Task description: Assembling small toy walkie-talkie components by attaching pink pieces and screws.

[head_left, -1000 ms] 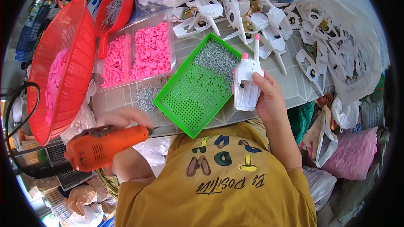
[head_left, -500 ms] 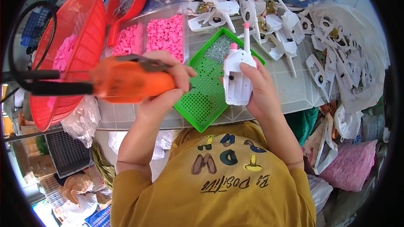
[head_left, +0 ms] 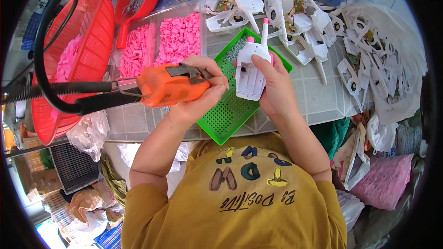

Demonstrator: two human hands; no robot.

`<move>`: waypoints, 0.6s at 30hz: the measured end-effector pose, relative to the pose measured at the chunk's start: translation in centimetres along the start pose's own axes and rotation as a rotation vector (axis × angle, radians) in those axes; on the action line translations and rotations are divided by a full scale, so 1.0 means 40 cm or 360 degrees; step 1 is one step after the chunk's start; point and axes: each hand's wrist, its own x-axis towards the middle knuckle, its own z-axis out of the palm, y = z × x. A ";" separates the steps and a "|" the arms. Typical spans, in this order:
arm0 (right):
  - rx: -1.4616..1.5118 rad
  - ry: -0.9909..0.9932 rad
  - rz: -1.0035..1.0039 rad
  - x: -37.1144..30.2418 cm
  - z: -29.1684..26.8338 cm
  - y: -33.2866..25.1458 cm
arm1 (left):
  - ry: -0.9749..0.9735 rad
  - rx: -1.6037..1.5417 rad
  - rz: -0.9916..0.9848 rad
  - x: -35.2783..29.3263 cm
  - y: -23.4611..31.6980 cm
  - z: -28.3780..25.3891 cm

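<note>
My left hand (head_left: pixel 203 94) is wrapped round an orange electric screwdriver (head_left: pixel 168 87), which lies nearly level with its cable end to the left. Its tip is hidden behind my fingers, close to the toy. In my right hand (head_left: pixel 279 87) is a white toy walkie-talkie (head_left: pixel 251 80) with a pink-tipped antenna, a pink knob and an uncovered battery bay facing up. My right thumb presses on its upper part. Both hands are over a green perforated tray (head_left: pixel 221 127), with small silver screws (head_left: pixel 234 51) at its far end, partly behind the toy.
Clear boxes hold pink strips (head_left: pixel 134 46) and pink caps (head_left: pixel 180 37). A red scoop (head_left: pixel 123 18) and red basket (head_left: pixel 99 41) stand left. White toy shells (head_left: pixel 302 25) with wiring lie at the back; more fill a plastic bag (head_left: pixel 392 97) at right. The screwdriver's black cable (head_left: pixel 44 64) loops at left.
The screwdriver has moved right and the walkie-talkie left and slightly up, so they are nearer each other. The cable loop has swung right. Both hands keep their hold.
</note>
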 end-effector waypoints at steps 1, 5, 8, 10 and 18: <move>0.0062 -0.0025 0.0043 -0.001 -0.002 -0.002 | -0.0005 -0.0030 -0.0002 -0.003 0.001 0.001; 0.0144 -0.0077 0.0139 0.001 -0.002 -0.009 | 0.0014 0.0052 0.0007 0.001 0.013 0.021; 0.0062 -0.0030 0.0086 -0.005 0.006 -0.013 | 0.0011 0.0150 0.0047 -0.006 0.019 0.023; 0.0071 -0.0031 0.0085 -0.001 0.007 -0.013 | 0.0038 0.0147 0.0061 -0.003 0.017 0.026; 0.0158 -0.0068 0.0116 0.004 0.002 -0.009 | 0.0030 0.0166 0.0046 -0.006 0.017 0.027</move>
